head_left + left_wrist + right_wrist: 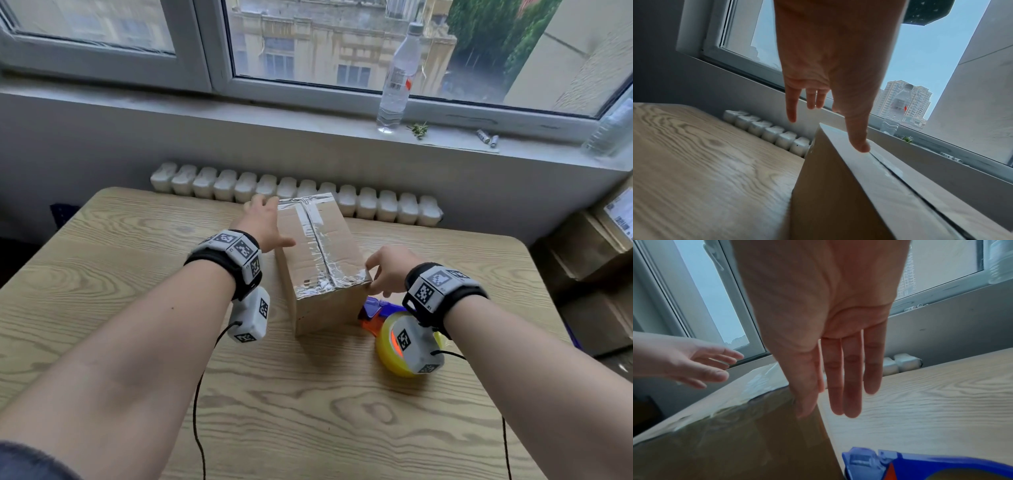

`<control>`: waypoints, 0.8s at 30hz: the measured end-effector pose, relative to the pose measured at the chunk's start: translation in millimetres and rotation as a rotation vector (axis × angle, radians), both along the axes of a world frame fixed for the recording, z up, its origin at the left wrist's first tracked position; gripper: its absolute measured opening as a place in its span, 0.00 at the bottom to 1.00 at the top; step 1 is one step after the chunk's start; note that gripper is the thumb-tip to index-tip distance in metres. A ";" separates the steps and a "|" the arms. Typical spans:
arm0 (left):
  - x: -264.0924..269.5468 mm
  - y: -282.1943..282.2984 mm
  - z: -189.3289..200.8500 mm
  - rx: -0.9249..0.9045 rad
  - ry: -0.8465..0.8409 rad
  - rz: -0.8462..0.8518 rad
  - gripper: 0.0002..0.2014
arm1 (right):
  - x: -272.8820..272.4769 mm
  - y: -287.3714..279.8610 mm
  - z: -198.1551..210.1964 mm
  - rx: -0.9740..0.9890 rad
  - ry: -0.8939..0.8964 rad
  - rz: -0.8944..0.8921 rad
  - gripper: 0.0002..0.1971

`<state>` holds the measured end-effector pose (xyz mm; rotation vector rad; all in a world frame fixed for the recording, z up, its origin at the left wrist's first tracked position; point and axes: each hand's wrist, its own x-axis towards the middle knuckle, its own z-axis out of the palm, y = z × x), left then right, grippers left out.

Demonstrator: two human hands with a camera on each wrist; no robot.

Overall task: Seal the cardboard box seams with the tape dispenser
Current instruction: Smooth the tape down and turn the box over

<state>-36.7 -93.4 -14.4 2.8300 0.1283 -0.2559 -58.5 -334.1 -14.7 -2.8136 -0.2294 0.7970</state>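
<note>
Cardboard box (pixel 320 253): stands on the wooden table (pixel 120 291), roughly at its middle, long axis running away from the person; clear tape already lies along the centre seam and across both end edges, wrinkled in places.
Tape dispenser (pixel 387 329): blue-and-orange, yellow roll; lies on the table at the box's near right corner, held by neither hand.
Left hand (pixel 262 224): fingers straight and spread, at the box's far left edge; thumb reaching over the top. Contact cannot be confirmed.
Right hand (pixel 387 270): fingers straight, loosely together, at the near right corner; thumb tip against the taped edge.
Risk, box shift: judged likely if one hand pushes harder than the other; the light box could slide or turn.
Risk, dispenser: sits just beside the corner; a turned box could knock it, or a wrist could catch its blade.
Risk, tape: wrinkles may trap air and lift if not smoothed.
Window sill (pixel 308 113): plastic bottle (pixel 397 78), well apart.
</note>
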 end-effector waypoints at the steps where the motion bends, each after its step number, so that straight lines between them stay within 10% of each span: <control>1: 8.5 0.0 -0.3 0.012 0.012 0.001 0.52 | 4.8 0.2 -0.1 0.025 0.014 0.000 0.14; 8: 58.5 14.5 -14.0 0.007 0.241 0.024 0.69 | 39.6 0.8 -14.6 0.181 0.040 -0.096 0.20; 17: 61.4 37.6 -15.5 -0.092 0.127 0.350 0.56 | 71.1 33.6 -13.6 0.379 0.226 -0.298 0.15; 24: 46.6 40.5 -12.3 -0.045 0.031 0.472 0.35 | 98.4 44.8 -4.8 0.642 0.014 -0.397 0.27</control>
